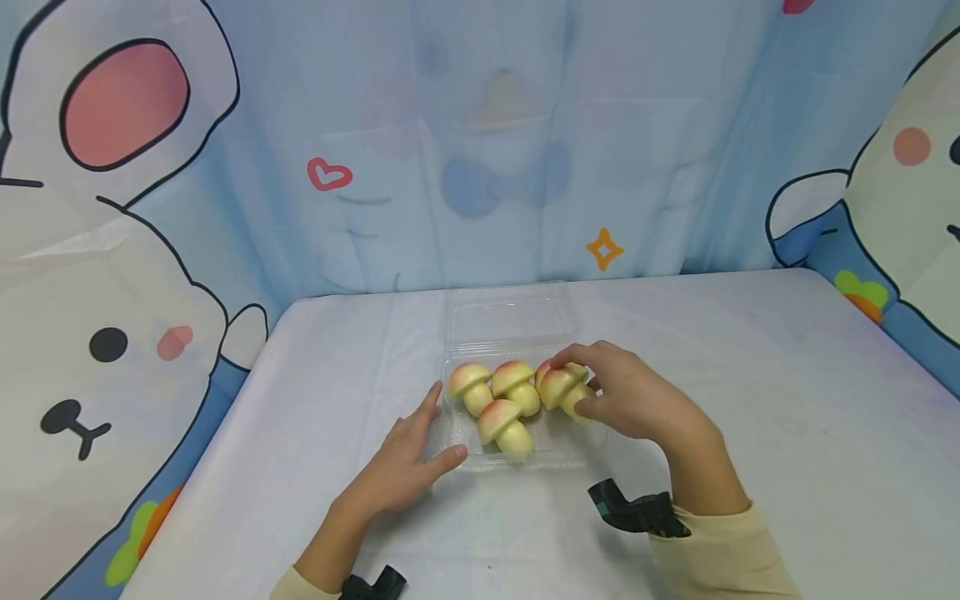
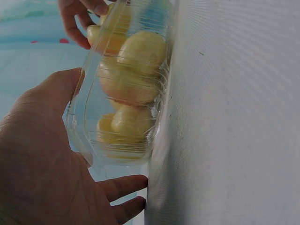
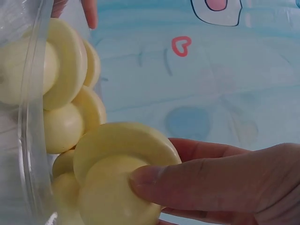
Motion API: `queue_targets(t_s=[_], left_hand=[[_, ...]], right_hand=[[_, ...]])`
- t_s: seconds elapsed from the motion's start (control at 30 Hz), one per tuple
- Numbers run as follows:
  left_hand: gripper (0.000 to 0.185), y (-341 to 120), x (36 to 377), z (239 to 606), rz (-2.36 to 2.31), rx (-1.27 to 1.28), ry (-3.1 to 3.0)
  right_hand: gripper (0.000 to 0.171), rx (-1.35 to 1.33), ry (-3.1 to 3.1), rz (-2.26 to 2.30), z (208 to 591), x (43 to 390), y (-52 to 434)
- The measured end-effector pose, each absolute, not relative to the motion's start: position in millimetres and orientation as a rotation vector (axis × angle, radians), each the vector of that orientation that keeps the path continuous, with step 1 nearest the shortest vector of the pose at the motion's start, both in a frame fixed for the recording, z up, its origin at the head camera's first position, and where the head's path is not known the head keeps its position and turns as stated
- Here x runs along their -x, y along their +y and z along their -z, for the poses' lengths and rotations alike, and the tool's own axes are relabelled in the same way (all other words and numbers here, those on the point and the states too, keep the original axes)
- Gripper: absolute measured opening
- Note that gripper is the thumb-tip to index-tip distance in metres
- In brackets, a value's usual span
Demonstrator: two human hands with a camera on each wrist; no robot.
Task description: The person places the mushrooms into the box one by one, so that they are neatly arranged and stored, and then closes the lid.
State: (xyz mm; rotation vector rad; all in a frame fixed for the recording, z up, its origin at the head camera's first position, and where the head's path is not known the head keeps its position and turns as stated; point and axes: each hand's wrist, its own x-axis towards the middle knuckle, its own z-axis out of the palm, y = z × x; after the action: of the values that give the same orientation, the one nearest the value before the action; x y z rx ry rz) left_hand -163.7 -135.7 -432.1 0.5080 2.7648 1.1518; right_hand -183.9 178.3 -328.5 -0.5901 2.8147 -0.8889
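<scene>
A clear plastic clamshell box (image 1: 551, 446) lies with its lid folded back on the white table. Toy mushrooms with pale yellow stems and reddish caps sit inside: one at the left (image 1: 471, 387), one in the middle (image 1: 516, 385) and one in front (image 1: 501, 425). My right hand (image 1: 633, 396) pinches another toy mushroom (image 3: 119, 173) by thumb and fingers over the box's right side. Partly hidden behind it is a further mushroom (image 3: 65, 192). At the box's left front corner my left hand (image 1: 408, 454) touches the rim, thumb and fingers spread and fairly straight.
The transparent lid (image 1: 512, 321) lies flat toward the back of the white-covered table (image 1: 750, 358). Behind the table hangs a blue cartoon curtain (image 1: 637, 150). Black straps (image 1: 637, 508) are on both wrists.
</scene>
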Motion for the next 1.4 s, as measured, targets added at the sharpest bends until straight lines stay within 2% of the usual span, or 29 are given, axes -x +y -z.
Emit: queue_targets(t_s=[0.43, 0.77, 1.4], left_hand=[[0.092, -136.4, 163.8, 432.6, -1.145, -0.516, 2.766], [0.093, -137.3, 163.2, 433.2, -1.145, -0.494, 2.757], [0.093, -137.1, 164.2, 434.5, -1.141, -0.499, 2.761]], right_hand=[[0.054, 0.564, 2.769, 0.852, 334.1, 183.5, 165.7], [0.051, 0.675, 2.771, 0.803, 342.3, 182.5, 157.3], [0.047, 0.513, 2.765, 0.688, 350.8, 183.4, 143.8]])
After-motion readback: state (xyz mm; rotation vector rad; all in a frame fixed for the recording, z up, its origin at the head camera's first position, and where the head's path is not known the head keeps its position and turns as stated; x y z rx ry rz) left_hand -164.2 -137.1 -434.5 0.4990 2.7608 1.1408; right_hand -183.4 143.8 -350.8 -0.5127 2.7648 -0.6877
